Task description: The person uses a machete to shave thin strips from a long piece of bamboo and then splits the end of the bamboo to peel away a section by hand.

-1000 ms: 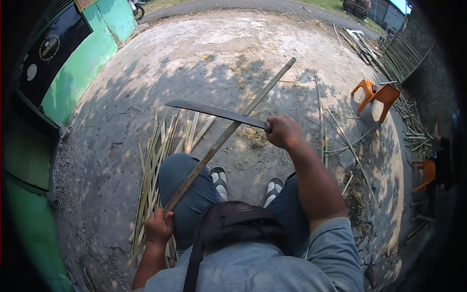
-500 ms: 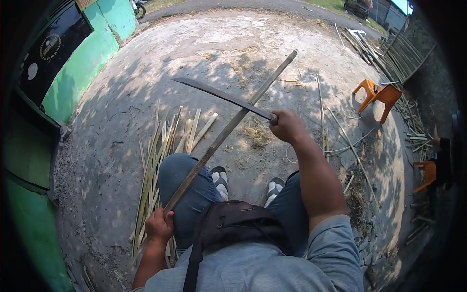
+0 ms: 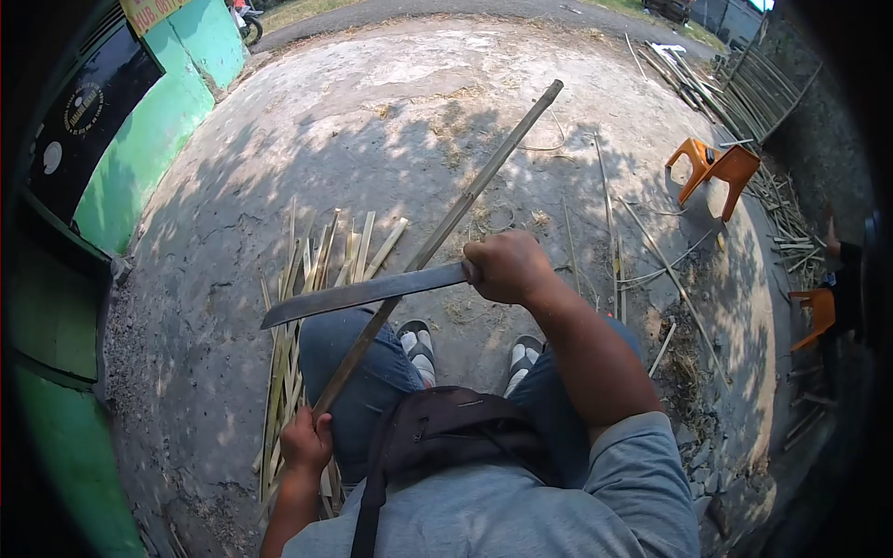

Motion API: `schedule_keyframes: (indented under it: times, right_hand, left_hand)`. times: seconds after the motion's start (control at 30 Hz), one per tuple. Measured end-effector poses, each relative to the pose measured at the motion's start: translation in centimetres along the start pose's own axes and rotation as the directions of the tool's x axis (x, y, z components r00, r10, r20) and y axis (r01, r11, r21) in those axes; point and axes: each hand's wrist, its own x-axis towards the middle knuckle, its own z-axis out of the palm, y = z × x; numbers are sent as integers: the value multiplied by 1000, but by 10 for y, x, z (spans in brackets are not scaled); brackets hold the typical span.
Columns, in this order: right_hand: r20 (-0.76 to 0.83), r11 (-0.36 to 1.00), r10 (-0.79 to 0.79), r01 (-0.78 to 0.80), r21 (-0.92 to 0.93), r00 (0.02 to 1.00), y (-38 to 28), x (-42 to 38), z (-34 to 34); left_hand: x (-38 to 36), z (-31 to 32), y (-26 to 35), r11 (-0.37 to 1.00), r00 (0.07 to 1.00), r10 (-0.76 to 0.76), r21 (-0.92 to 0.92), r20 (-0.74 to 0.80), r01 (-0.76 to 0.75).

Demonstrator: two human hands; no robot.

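My left hand [image 3: 306, 437] is closed around the lower end of a long bamboo strip [image 3: 470, 193], beside my left knee. The strip slants up and away to the right, over my thigh. In my right hand [image 3: 511, 265] is the handle of a machete [image 3: 372, 291]. Its long blade points left and crosses the strip just past my knee, with the tip beyond the strip. Split bamboo slats [image 3: 293, 344] lie in a pile on the ground by my left leg.
An orange plastic chair [image 3: 714, 172] lies at the right, with another orange chair [image 3: 815, 318] farther right. Thin bamboo strips [image 3: 674, 279] are scattered on the concrete near my right side. A green wall [image 3: 149, 167] stands at the left. Bamboo poles [image 3: 684, 79] lie at the back right.
The machete has moved down along the bamboo strip toward me, and its blade has swung so the tip sits lower left. My left hand keeps its hold on the strip.
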Motion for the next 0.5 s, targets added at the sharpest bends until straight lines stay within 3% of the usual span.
schedule_keyframes:
  times: [0.13,0.23,0.5]
  right_hand:
    - [-164,961,256,-234,146,953,47,3,0]
    - [-215,952,306,-297,76,927,67,0,3]
    - [-246,937,331,-288,196,911,51,-6,-7]
  left_hand:
    - [0,2,1,999,999,-33,5,-15,33]
    - [1,-1,2,999,999,-33,21,6,33]
    - [-1,2,2,999,999,-44,-10,18,44]
